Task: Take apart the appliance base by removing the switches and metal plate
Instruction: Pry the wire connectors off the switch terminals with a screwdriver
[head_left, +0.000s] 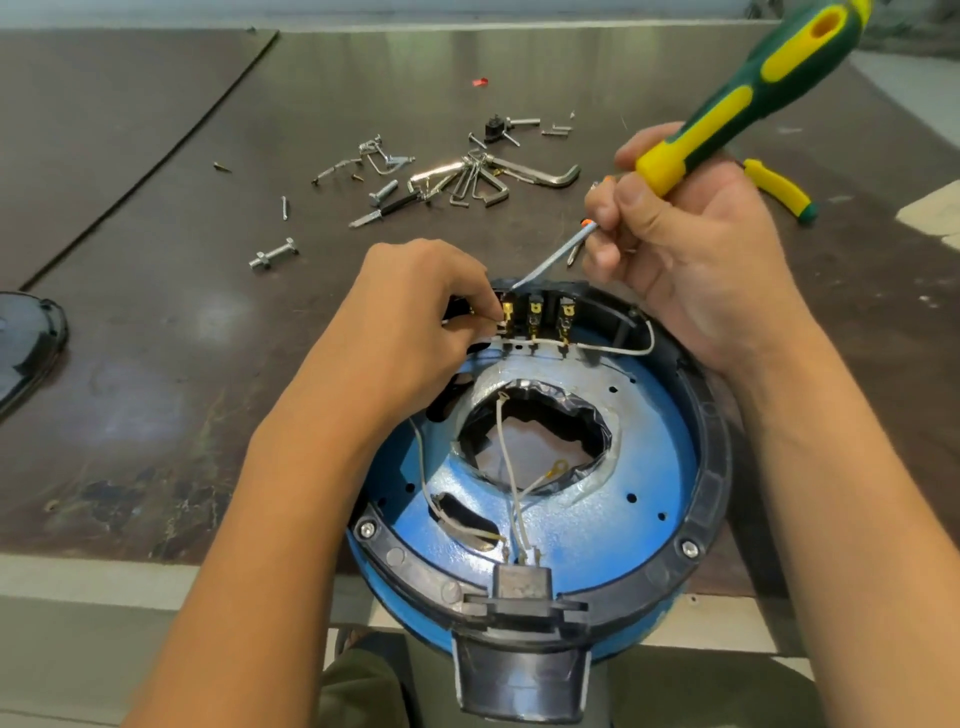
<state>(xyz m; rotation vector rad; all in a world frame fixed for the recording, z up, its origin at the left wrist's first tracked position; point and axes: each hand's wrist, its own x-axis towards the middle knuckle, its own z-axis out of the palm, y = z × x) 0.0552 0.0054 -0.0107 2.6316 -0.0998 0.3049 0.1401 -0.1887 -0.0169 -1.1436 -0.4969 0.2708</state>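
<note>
The round appliance base (706, 447) lies upside down at the table's front edge, a black ring around a blue metal plate (644, 457) with a ragged middle hole. Three switches with brass terminals (535, 312) stand in a row at its far rim, joined by white wires (608, 347). My left hand (415, 317) pinches at the leftmost switch. My right hand (685, 249) grips a green and yellow screwdriver (753, 88). Its blade tip (519, 283) touches the rim by the leftmost switch.
Loose screws, bolts and a bunch of hex keys (467, 176) lie scattered on the brown table beyond the base. Yellow-handled pliers (779, 189) rest behind my right hand. A black cover (26, 348) sits at the left edge. A black plug socket (519, 582) is at the base's near rim.
</note>
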